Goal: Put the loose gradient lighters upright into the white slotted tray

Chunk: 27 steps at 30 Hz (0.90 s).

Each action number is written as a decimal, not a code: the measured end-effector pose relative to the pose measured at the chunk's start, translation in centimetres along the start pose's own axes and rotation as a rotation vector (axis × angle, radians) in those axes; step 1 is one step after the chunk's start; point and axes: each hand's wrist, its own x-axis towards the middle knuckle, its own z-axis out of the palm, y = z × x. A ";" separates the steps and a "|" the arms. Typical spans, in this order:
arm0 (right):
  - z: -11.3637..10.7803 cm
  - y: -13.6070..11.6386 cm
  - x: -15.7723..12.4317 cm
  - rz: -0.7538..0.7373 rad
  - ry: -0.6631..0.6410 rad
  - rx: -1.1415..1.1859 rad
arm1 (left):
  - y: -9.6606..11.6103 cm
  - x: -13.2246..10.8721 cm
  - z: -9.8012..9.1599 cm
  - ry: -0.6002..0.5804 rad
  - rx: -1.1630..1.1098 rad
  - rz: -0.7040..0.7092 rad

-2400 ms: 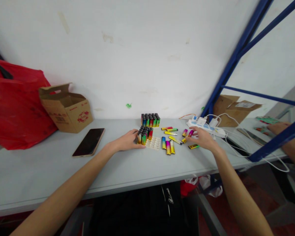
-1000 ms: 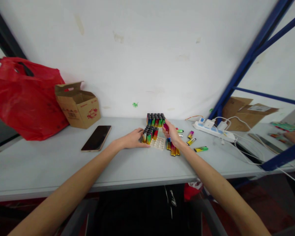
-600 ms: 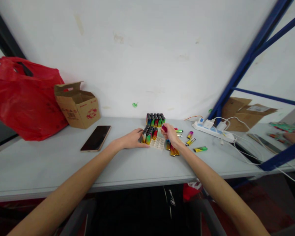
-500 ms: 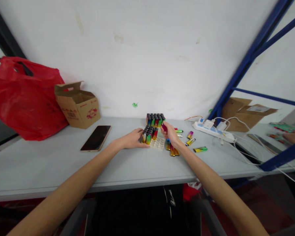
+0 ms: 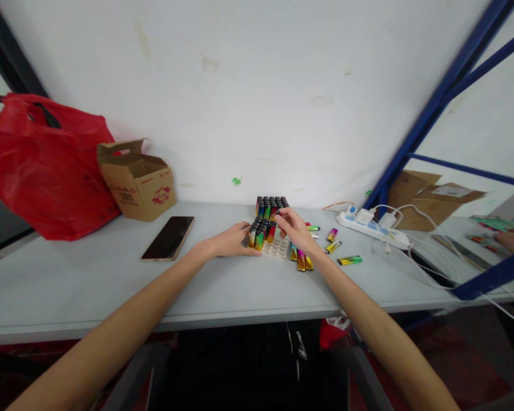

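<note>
as right hand pinches lighter, axis near-upright, dark end up

The hands and forearms are bare; black clothing lower down bears white script lettering and thin white lines.

The head camera looks forward and down at hands, table and wall.
</note>
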 end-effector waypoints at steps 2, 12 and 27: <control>-0.2 0.1 0.0 -0.060 0.023 -0.085 | 0.0 0.0 0.0 0.005 -0.005 0.008; 0.0 0.0 -0.5 -0.170 -0.060 -0.270 | 0.3 -0.1 -0.2 0.001 0.003 -0.008; -0.2 -0.9 -1.1 -0.155 -0.106 -0.413 | 0.1 -0.1 0.0 0.024 0.033 -0.001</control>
